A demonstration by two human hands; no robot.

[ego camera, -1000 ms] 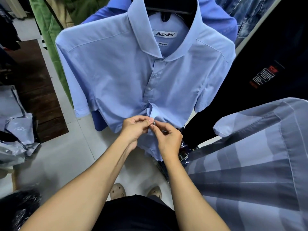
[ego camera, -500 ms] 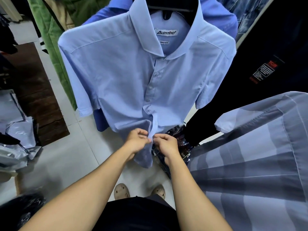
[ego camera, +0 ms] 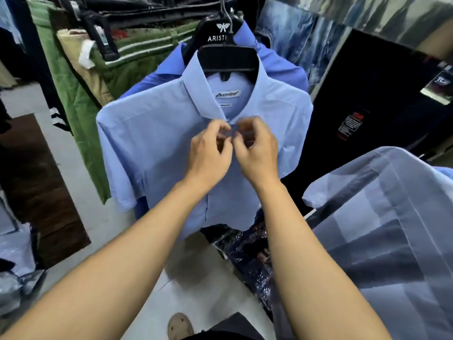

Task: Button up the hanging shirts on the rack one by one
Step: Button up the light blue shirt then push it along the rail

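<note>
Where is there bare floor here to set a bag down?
Bare pale floor runs between the green trousers and the dark mat. It is crowded right of the shoe, where wrapped packs lie under the light blue shirt.

Green trousers (ego camera: 73, 99) hang at upper left, beige pair (ego camera: 81, 65) beside them. Jeans (ego camera: 289, 33) hang upper right. Plastic-wrapped dark garments (ego camera: 247, 253) lie on pale tiled floor (ego camera: 81, 182). Dark wooden board (ego camera: 36, 187) at floor's left edge.

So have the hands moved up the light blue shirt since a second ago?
Yes. Both hands, left hand and right hand, went from the light blue shirt hem up to just below its collar.
</note>
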